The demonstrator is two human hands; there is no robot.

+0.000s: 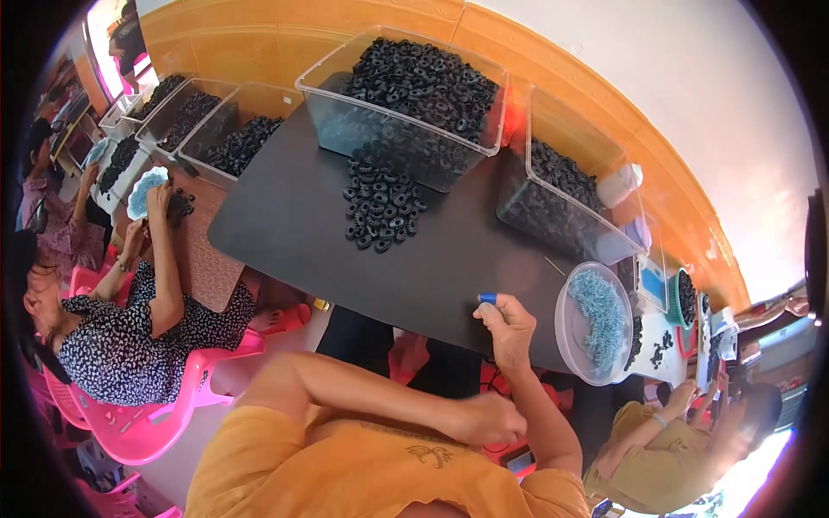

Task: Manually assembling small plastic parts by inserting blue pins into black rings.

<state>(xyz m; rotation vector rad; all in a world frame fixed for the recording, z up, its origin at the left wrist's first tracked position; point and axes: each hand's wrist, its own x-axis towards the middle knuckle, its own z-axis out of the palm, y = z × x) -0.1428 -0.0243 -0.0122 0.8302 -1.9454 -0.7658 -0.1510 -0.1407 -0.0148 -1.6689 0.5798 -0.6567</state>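
My right hand [509, 328] is raised at the table's front edge, fingers curled and thumb close to the index finger. A blue wrap [488, 298] circles that fingertip; anything pinched there is too small to make out. Across my body reaches my left arm, its hand [488, 420] closed beside my right forearm and slightly blurred, its palm side hidden. Ahead on the dark table [294, 207] lies a pile of small black ring-like parts [380, 207]. Right of my right hand is a clear round bowl [566, 332] holding light-blue small pieces [600, 315].
A large clear bin [401, 129] of black parts stands behind the pile, another bin [553, 207] to its right. A thin stick [554, 266] lies near the bowl. At left a person [147, 302] on a pink chair [164, 423] holds a white bowl [138, 207]; another person [665, 449] works at right.
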